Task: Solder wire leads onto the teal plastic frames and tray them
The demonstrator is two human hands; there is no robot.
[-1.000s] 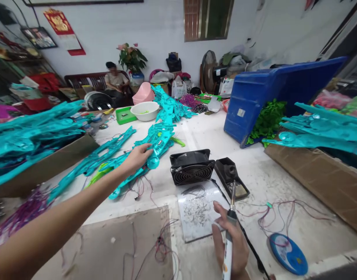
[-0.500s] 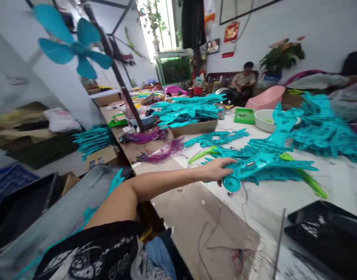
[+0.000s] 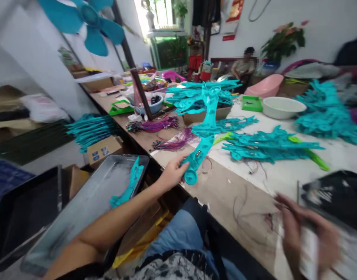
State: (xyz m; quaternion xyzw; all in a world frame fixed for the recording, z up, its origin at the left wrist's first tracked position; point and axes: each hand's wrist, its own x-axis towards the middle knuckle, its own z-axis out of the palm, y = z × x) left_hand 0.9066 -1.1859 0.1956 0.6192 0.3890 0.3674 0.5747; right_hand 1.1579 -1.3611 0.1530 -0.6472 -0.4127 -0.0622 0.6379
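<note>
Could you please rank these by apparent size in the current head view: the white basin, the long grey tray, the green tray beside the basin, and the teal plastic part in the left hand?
1. Long grey tray
2. Held teal plastic part
3. White basin
4. Green tray

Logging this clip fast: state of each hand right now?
Left hand: closed on the lower end of a teal plastic part.
Right hand: closed on a white-handled tool, both blurred.
</note>
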